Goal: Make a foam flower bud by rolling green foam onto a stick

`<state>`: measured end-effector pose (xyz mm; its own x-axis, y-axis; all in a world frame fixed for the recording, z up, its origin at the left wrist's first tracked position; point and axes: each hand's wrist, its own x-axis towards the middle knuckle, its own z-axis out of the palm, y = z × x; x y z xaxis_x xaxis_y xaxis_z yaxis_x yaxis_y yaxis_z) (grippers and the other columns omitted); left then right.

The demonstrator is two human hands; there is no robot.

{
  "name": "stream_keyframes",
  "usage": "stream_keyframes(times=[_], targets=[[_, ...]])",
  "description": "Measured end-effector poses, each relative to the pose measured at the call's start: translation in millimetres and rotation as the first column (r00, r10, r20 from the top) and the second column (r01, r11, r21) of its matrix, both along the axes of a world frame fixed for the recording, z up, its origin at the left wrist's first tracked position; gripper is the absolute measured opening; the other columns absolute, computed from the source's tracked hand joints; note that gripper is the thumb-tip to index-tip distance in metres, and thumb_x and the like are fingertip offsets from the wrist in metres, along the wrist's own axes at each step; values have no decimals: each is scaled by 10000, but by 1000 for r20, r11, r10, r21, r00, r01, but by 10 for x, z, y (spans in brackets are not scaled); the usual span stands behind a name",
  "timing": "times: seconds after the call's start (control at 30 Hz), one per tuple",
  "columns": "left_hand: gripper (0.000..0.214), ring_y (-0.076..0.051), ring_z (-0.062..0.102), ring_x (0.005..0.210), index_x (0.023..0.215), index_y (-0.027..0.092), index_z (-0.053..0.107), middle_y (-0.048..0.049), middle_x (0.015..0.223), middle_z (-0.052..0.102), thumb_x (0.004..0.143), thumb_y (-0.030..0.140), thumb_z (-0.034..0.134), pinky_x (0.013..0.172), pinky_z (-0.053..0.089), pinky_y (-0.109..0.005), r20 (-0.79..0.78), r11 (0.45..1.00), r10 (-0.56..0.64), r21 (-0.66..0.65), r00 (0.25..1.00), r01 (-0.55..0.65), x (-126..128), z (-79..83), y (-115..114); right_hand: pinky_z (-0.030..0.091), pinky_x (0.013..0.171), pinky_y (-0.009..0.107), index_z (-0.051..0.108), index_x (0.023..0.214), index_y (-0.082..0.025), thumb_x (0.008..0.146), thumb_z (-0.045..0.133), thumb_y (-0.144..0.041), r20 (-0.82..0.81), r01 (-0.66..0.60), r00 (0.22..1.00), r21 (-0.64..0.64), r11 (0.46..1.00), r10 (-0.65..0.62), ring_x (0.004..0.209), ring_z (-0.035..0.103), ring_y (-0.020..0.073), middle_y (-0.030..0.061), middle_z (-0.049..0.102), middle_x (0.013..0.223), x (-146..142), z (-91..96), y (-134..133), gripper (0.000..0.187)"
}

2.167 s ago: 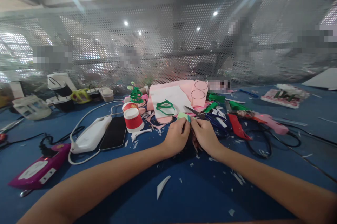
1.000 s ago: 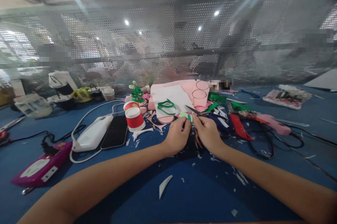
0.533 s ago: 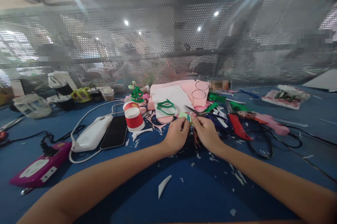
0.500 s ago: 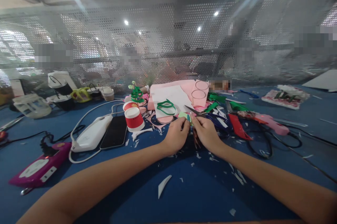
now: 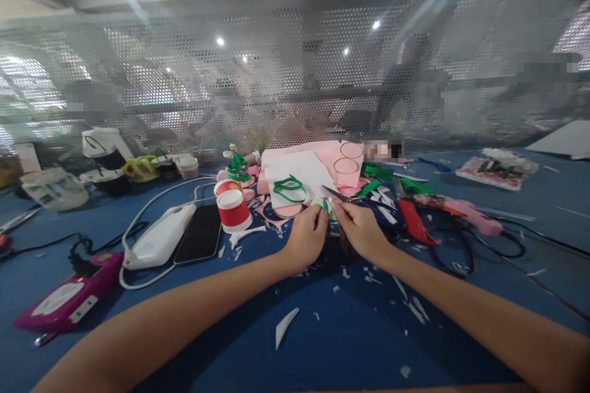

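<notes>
My left hand (image 5: 306, 236) is closed in a pinch on a small light green piece (image 5: 318, 202) with a blue-green patch. My right hand (image 5: 362, 232) meets it from the other side, thumb and finger pinched at the same piece's right edge. Just behind the right hand, scissors (image 5: 338, 194) point their dark blades to the left; their handles are partly hidden. Beyond the hands, a green strip bent into a loop (image 5: 290, 189) lies on a white sheet (image 5: 302, 165) over pink sheets (image 5: 271, 159).
Red-and-white cups (image 5: 233, 211), a black phone (image 5: 200, 234), a white power bank (image 5: 161, 236) and a purple power strip (image 5: 74, 294) stand to the left. On the right are a red strip (image 5: 417, 222) and a pink glue gun (image 5: 474, 216). White scraps litter the blue table (image 5: 221, 331).
Both hands stay together and shift only slightly, with the fingers moving a little at the green piece. The whole view has moved a touch.
</notes>
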<state>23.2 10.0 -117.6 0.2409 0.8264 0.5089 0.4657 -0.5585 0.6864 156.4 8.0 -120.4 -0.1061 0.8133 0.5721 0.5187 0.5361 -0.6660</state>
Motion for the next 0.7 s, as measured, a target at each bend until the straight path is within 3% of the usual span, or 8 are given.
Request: stream_keyframes(times=[0.33, 0.7], targets=[[255, -113, 388, 598, 726, 167, 486, 16, 631, 447, 872, 298, 324, 574, 321, -241, 31, 999, -17, -42, 999, 18, -8, -5, 6, 340, 320, 200, 404, 526, -195, 828, 434, -499, -208, -90, 976, -155, 984, 56, 295, 419, 89, -53, 417, 379, -22, 3, -28, 429], [266, -103, 363, 570, 672, 173, 444, 33, 595, 402, 862, 328, 341, 561, 302, -238, 76, 995, -25, -93, 997, 32, -16, -25, 12, 322, 410, 202, 398, 509, -183, 843, 444, -446, -112, -12, 994, -20, 1000, 10, 369, 413, 87, -45, 413, 382, -14, 0, -35, 427]])
